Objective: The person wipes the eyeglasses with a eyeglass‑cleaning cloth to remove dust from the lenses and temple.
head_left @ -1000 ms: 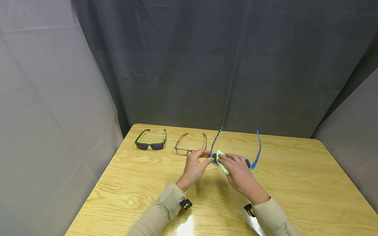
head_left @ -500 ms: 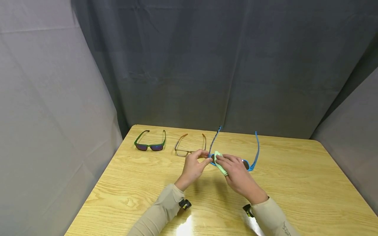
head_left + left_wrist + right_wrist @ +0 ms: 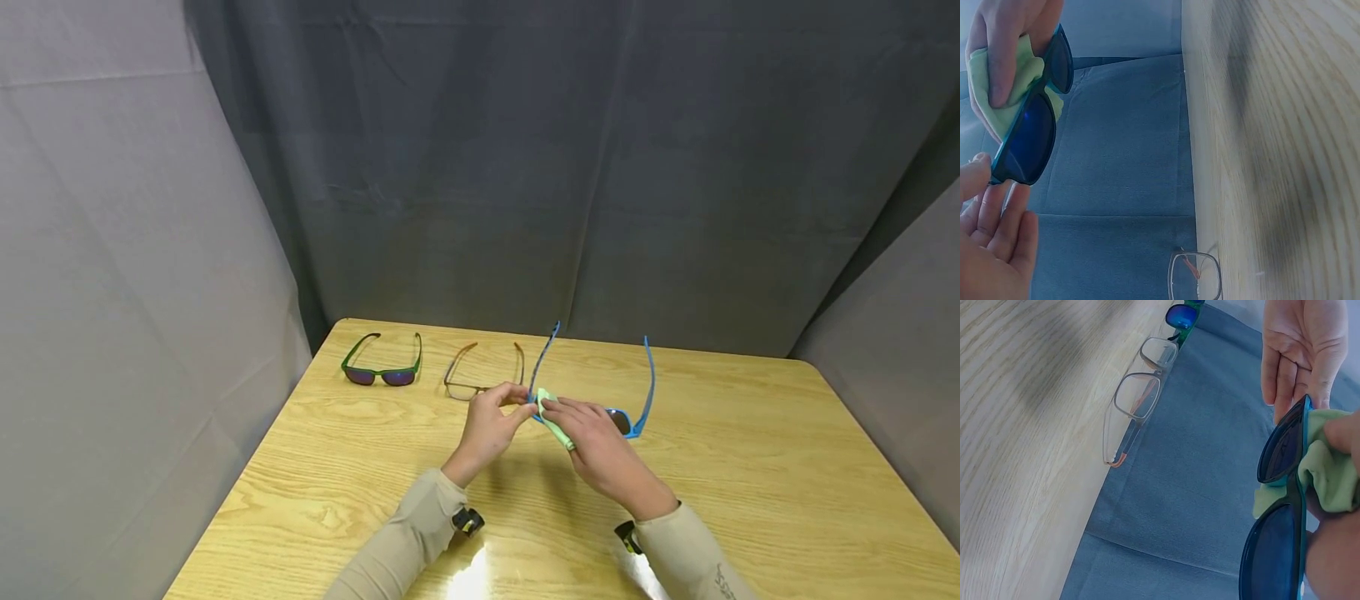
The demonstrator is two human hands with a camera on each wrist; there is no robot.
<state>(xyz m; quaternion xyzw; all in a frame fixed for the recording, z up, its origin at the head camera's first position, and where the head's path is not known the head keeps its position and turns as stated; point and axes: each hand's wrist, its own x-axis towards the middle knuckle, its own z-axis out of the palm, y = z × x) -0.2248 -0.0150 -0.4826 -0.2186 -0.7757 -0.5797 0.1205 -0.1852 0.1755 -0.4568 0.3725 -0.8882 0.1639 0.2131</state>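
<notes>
My left hand (image 3: 487,432) pinches the left corner of a pair of blue-framed sunglasses (image 3: 619,422) between thumb and fingers. They are held above the table with both temples unfolded and pointing away. My right hand (image 3: 609,454) holds a folded light green cloth (image 3: 557,428) against the left lens, covering most of that lens in the head view. In the left wrist view, the cloth (image 3: 1032,66) shows on both sides of the sunglasses (image 3: 1030,140). The right wrist view shows the cloth (image 3: 1332,478) bunched under the right fingers, behind the dark lenses.
Clear-lens eyeglasses (image 3: 462,392) with orange temple tips lie on the wooden table (image 3: 315,467), just beyond my left hand. Farther left sit green sunglasses (image 3: 380,372) with bluish-purple lenses. Dark grey cloth (image 3: 480,167) hangs behind the table, with lighter cloth at the sides.
The blue sunglasses have shifted slightly left and toward me. My right hand and the cloth have slid left over the lens, nearer my left fingers. The left hand keeps its grip.
</notes>
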